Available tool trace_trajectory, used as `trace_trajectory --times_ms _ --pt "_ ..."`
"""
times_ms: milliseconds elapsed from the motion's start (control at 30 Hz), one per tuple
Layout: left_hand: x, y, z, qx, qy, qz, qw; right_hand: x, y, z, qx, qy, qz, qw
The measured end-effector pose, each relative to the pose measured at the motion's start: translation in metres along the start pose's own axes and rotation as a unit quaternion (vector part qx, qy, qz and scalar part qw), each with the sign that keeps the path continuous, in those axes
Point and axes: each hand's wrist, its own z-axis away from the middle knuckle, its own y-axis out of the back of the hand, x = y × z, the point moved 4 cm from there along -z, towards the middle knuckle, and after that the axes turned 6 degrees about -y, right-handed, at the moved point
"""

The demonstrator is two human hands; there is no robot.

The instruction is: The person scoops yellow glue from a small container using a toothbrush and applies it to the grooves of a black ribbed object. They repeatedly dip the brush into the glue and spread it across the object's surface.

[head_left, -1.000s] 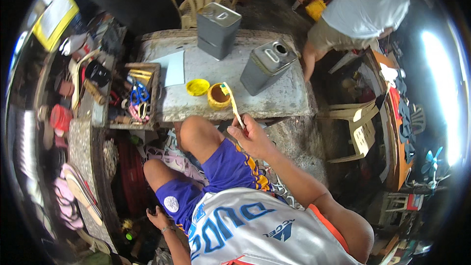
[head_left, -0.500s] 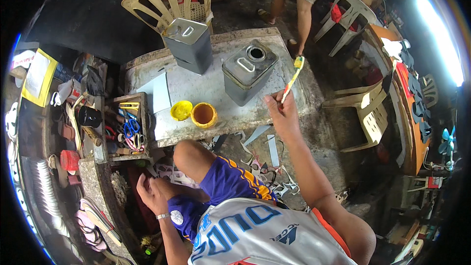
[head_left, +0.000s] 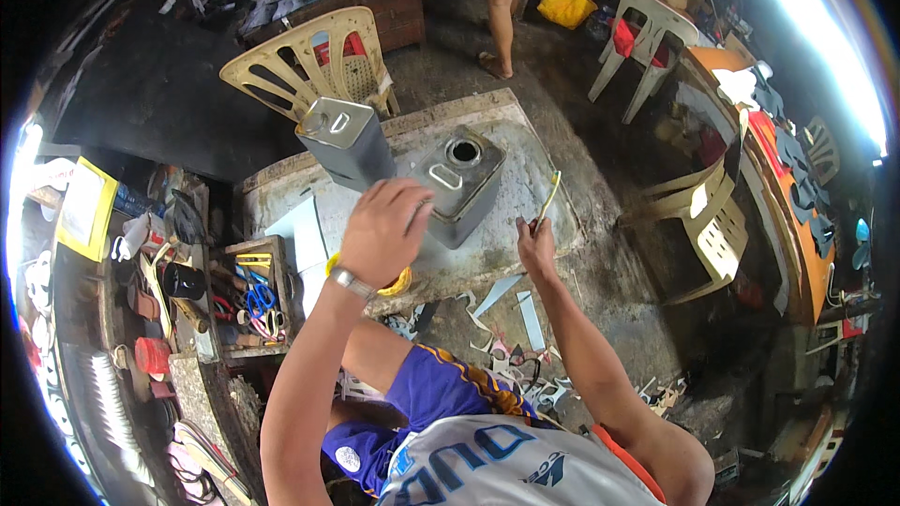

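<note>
My right hand (head_left: pixel 536 245) grips a thin toothbrush (head_left: pixel 551 192) by its lower end, its yellowish head pointing up over the table's right part. My left hand (head_left: pixel 387 230) is raised over the table, back upward, its fingers loosely bent and holding nothing I can see. Its fingertips come close to the left edge of a grey metal can (head_left: pixel 459 183) with a round open mouth; whether they touch, I cannot tell. A second, taller metal can (head_left: pixel 345 145) stands behind the hand. Beneath my left wrist, a yellow-coated pot (head_left: pixel 398 283) is mostly hidden.
The cans stand on a low, stained table (head_left: pixel 511 131) with a pale sheet (head_left: pixel 305 230) at its left. A wooden tool box (head_left: pixel 274 258) holds scissors. Offcuts (head_left: pixel 530 319) litter the floor. Plastic chairs (head_left: pixel 703 225) stand right and behind; a person (head_left: pixel 502 9) stands beyond.
My left hand has risen from beside my knee to over the table. The toothbrush has shifted a little left and lower. The person beyond has moved left and farther away.
</note>
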Motion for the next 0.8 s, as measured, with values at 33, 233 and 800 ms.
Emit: trace_trajectory --times_ms 33,233,800 --pt "-0.004 -0.011 -0.013 -0.030 -0.017 -0.003 0.999 0.002 -0.007 -0.007 0.016 0.000 -0.023 1.000" --pt "-0.033 -0.068 -0.054 -0.185 0.036 -0.106 0.976 0.008 -0.030 -0.007 0.077 0.024 0.073 0.994" --pt "-0.060 -0.081 -0.083 -0.323 -0.014 -0.068 0.944 0.009 -0.030 -0.003 0.122 0.049 0.057 0.990"
